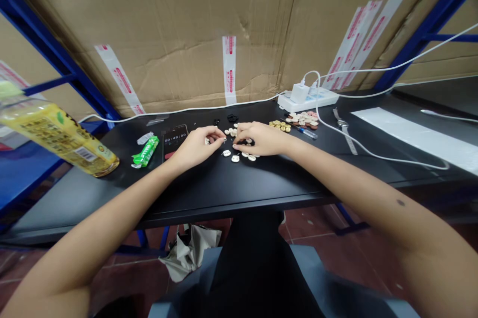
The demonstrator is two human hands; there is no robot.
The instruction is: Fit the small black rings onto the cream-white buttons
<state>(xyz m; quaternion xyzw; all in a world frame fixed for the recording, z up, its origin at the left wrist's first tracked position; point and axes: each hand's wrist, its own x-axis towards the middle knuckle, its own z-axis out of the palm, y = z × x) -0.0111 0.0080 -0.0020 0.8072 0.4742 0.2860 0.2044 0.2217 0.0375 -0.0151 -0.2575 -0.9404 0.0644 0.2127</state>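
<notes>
Buttons (pixel 239 154) at frame centre may scatter: left hand (pixel 196 146) pinches one, right hand (pixel 261 139) presses others flat

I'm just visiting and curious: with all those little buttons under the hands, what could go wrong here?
1. The loose white buttons lie near the front edge of the black table; a nudge from the right hand could likely send some onto the floor.
2. The white cable crosses the table by the right forearm and might snag.
3. The left hand pinches something tiny; it could slip.
</notes>
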